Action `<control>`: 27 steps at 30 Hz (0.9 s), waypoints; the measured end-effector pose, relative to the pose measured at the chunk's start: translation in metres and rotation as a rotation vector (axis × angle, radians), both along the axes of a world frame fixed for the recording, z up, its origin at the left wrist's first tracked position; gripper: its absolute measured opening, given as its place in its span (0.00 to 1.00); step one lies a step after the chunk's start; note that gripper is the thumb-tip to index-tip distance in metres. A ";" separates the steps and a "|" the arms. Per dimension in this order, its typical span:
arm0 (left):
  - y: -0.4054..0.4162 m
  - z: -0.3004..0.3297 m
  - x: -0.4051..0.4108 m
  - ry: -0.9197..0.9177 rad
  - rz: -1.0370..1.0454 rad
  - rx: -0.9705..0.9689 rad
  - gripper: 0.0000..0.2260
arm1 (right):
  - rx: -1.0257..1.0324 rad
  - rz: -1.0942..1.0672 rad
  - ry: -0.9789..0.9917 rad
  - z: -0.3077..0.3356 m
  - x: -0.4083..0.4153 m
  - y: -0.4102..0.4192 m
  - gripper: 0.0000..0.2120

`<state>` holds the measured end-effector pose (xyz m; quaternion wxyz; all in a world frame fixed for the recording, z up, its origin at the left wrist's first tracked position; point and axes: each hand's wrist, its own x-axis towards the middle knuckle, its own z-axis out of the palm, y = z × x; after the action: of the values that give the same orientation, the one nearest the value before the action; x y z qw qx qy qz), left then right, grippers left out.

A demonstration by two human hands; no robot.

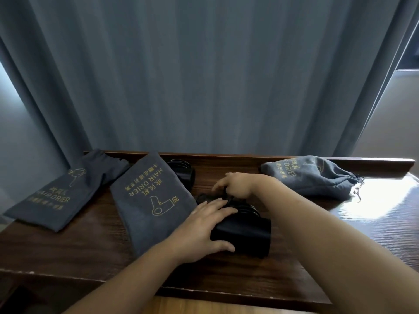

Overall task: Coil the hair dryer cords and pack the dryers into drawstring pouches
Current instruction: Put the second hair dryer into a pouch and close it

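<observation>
Left hand (pixel 205 225) lies flat, fingers straight, on the near black dryer (pixel 243 234) at bench (pixel 90 245) centre. Beyond the dryer, right hand (pixel 235 185) pinches its cord (pixel 223 196). Empty pouch (pixel 150 200) just left of dryer. Risk: loose coil springs apart if the pinch slackens.

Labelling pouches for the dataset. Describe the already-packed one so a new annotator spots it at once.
On the wooden table before the blue curtain, look to the far right corner by the glare. The packed pouch lies there, past the right hand. Unlike the two flat pouches, it bulges and its drawstring mouth is cinched.
</observation>
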<state>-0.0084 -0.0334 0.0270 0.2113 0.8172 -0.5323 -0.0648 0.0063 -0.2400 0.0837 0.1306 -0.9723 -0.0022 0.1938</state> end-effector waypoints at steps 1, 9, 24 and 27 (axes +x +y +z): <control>0.000 0.000 0.000 -0.004 0.003 0.004 0.37 | 0.007 -0.006 0.033 0.003 -0.001 -0.003 0.22; 0.001 0.000 0.011 0.023 0.065 -0.003 0.37 | -0.025 -0.117 -0.170 -0.026 -0.063 -0.064 0.09; -0.019 0.013 0.003 -0.013 0.133 0.053 0.35 | 0.807 -0.645 -0.449 -0.062 -0.136 -0.025 0.10; -0.021 0.014 0.003 -0.029 0.117 0.077 0.35 | 0.508 -0.448 -0.409 -0.059 -0.144 -0.016 0.41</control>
<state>-0.0055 -0.0545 0.0414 0.1756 0.8553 -0.4837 -0.0608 -0.1377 -0.2563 0.0252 0.4031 -0.9039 0.1362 -0.0437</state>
